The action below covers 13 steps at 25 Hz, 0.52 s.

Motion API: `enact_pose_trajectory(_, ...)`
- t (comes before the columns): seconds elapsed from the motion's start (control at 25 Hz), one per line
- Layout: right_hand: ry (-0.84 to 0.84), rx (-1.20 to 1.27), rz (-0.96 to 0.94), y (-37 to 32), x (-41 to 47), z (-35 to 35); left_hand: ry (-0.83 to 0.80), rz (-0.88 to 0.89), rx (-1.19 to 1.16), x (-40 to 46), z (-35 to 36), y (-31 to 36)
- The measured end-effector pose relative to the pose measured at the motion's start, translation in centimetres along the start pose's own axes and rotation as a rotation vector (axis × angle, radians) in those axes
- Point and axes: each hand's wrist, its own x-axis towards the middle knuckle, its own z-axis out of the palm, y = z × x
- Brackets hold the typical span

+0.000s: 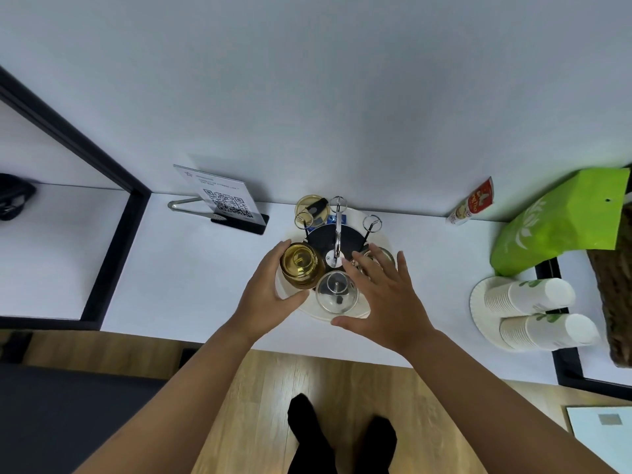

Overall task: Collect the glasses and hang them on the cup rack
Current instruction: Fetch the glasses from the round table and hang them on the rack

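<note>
A chrome cup rack [338, 234] with ring-tipped prongs stands on a black base in a round white tray [354, 314] near the wall. My left hand [265, 295] grips an upturned amber glass [301, 265] at the rack's left side, fingers behind it and thumb in front. An upturned clear glass [337, 292] sits over the front prong. My right hand [386, 299] hovers with spread straight fingers beside that clear glass, partly hiding another clear glass [381, 256] on the right. A further amber glass [311, 208] stands at the back.
A QR-code sign [232, 203] and metal tongs [189, 206] lie to the left. At the right are a sachet [473, 203], a green bag [561, 227], stacked paper cups [533, 299] on a paper plate, and a wicker basket [615, 285]. The counter's front edge runs just below my wrists.
</note>
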Motion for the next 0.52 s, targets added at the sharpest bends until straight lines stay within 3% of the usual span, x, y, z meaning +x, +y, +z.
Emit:
enact_pose_trajectory(0.2,0.004,0.173,0.077,1.4,-0.6,-1.2,0.130,0.025,0.042,-2.0,1.9,1.2)
enact_pose_trajectory(0.52,-0.084,0.204,0.112,1.6,0.1,-1.5,0.134,0.005,0.102,-2.6,4.0,2.5)
